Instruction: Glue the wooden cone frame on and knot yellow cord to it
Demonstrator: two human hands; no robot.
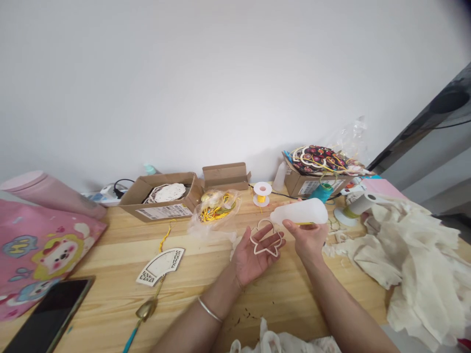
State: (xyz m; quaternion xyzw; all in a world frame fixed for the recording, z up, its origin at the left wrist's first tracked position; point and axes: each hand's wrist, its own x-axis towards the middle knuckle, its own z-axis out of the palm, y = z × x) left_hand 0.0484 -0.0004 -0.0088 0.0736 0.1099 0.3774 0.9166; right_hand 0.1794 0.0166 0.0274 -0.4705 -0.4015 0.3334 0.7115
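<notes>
Palm up, my left hand [253,257] supports a thin, pale flower-shaped frame [255,239] across its fingers, with the thumb at the frame's left edge. My right hand [308,240] is wrapped round a white squeeze bottle [303,212]. The bottle lies tilted on its side, its narrow end pointing left just above the frame. Whether the tip touches the frame, I cannot tell. Left of my hands, a fan-shaped wooden piece [162,266] with cut-out corners rests on the table, a yellow cord at its top and a tassel below.
Behind stand a cardboard box [162,212] of white pieces, a plastic bag [217,208] of yellow cords, a thread spool [262,194] and a fuller box [294,184]. Crumpled cream cloth [415,260] covers the right side. A phone [47,316] and pink bag [44,255] lie left.
</notes>
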